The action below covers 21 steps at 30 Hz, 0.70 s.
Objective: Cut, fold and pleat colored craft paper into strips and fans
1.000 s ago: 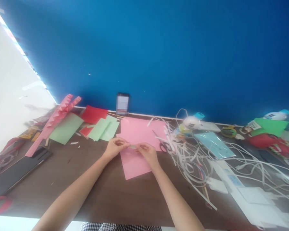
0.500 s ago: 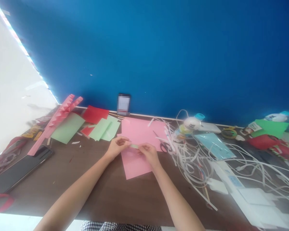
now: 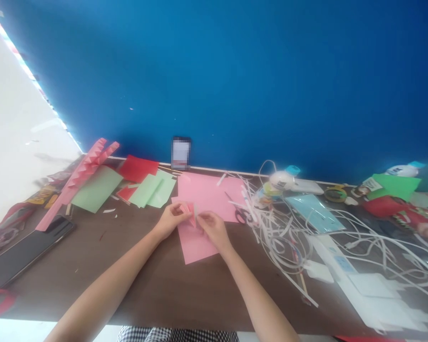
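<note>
Head view: left hand (image 3: 171,219) and right hand (image 3: 213,228), fingertips of both pinched on a small folded pink paper piece (image 3: 187,208), held just above a pink sheet (image 3: 196,244) on the brown table (image 3: 157,285). Scissors (image 3: 240,216) and white paper strips (image 3: 271,228) lie nearby to the right.

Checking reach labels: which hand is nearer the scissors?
Right. The right hand lies just left of the scissors; the left hand, holding folded pink paper, is farther left.
</note>
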Available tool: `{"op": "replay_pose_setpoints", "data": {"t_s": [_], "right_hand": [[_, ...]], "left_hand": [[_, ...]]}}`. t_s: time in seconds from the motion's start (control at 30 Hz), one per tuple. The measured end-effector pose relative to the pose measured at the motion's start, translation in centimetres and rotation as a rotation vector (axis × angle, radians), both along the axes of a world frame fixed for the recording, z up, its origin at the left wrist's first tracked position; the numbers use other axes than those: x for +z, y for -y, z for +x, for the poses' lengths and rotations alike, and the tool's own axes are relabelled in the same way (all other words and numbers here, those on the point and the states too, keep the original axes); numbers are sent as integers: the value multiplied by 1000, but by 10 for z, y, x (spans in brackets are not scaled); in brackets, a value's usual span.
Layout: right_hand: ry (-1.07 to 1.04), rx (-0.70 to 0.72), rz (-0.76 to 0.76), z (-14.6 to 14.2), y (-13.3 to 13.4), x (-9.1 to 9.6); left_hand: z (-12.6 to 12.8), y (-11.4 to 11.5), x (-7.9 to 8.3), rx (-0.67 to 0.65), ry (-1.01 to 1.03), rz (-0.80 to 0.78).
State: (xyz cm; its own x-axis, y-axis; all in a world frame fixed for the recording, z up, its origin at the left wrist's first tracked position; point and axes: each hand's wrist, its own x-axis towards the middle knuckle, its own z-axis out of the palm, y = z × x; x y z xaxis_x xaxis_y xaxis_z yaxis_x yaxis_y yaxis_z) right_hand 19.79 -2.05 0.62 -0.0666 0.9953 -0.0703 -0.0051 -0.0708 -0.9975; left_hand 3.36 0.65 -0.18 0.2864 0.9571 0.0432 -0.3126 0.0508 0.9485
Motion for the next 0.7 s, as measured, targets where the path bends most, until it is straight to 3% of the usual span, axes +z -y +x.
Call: {"op": "replay_pose_setpoints", "data": {"t_s": [0.1,0.23,0.5,0.7], "right_hand": [[15,-86,141,2,0,4],[5,-68,169,3,0,6],[-73,-133,183,8,-5,3],[-79,-99,130,5,-4,6]], "left_hand": [[0,3,6,-68,-70,40],[2,4,7,-90,-158,128],[-5,-2,5,120,-282,106],[-6,0,8,2,-270,136]]}}
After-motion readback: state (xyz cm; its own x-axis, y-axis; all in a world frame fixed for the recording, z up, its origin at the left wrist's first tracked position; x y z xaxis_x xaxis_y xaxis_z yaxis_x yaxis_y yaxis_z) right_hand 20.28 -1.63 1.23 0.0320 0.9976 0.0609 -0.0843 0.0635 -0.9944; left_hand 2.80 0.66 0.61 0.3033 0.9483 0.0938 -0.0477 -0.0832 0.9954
